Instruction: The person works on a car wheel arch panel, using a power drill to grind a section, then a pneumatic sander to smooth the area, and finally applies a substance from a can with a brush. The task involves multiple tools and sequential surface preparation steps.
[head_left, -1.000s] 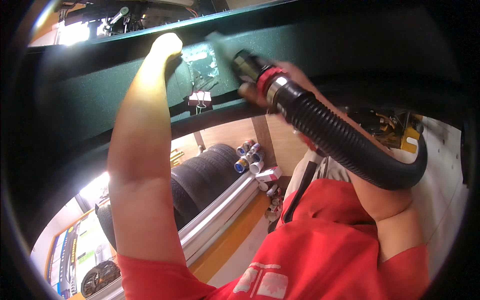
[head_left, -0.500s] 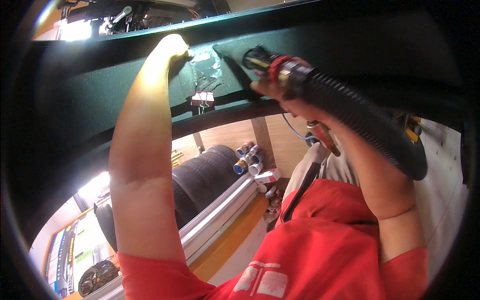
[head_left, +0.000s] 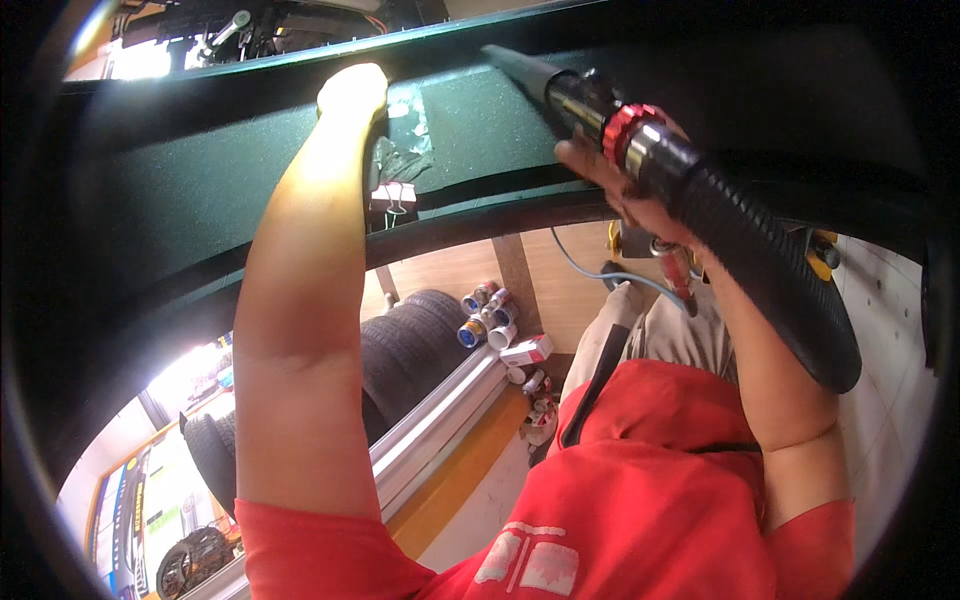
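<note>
The right hand is clamped on the hose nozzle; left hand fingers are hidden against the green panel. The heavy black hose could tug the nozzle off its spot.

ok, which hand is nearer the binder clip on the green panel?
Left. The left hand presses on the green panel just above the binder clip, forearm beside it. The right hand is off to the clip's right, gripping the black hose nozzle.
</note>
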